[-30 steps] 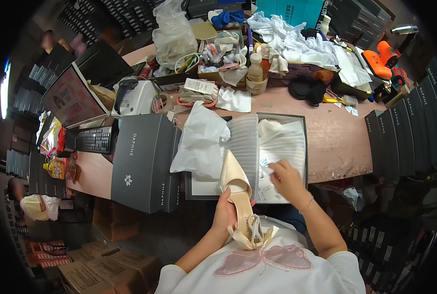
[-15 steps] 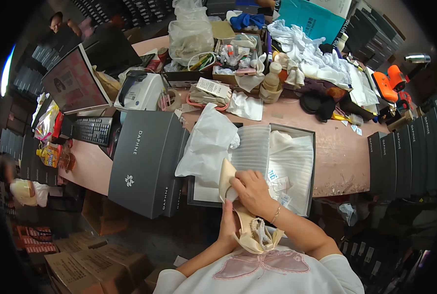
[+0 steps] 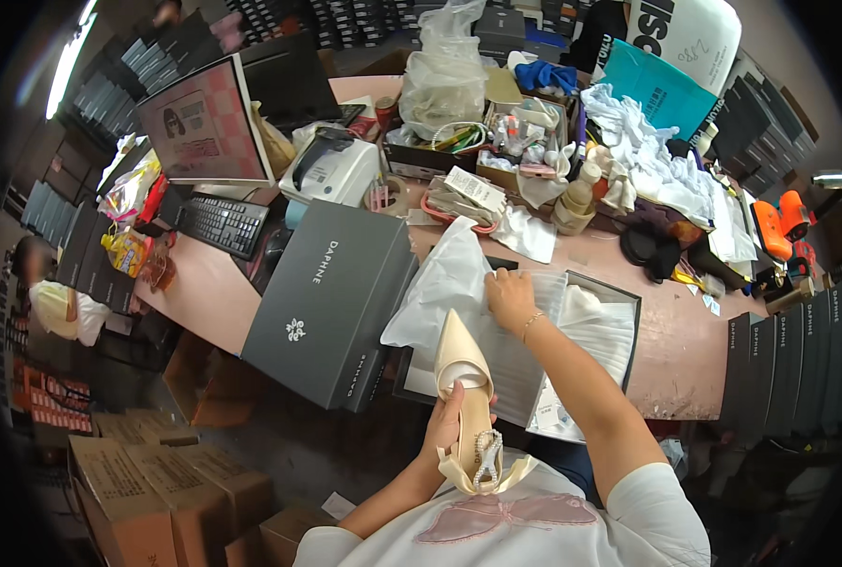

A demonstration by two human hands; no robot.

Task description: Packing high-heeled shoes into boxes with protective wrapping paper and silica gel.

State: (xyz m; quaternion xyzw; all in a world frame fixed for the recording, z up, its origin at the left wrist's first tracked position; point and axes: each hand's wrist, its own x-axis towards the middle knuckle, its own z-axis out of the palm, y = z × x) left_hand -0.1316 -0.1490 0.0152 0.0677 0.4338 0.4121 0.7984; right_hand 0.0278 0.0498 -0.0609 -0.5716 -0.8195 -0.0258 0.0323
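L hand [image 3: 451, 427] grip closed on cream shoe [image 3: 465, 392]; R hand [image 3: 509, 298] flat, open, on tissue paper [image 3: 445, 288].

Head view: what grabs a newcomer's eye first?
The cream pointed-toe shoe held in the left hand, low centre. Just above it, the right hand presses white tissue paper in the open shoe box, beside the dark grey lid.
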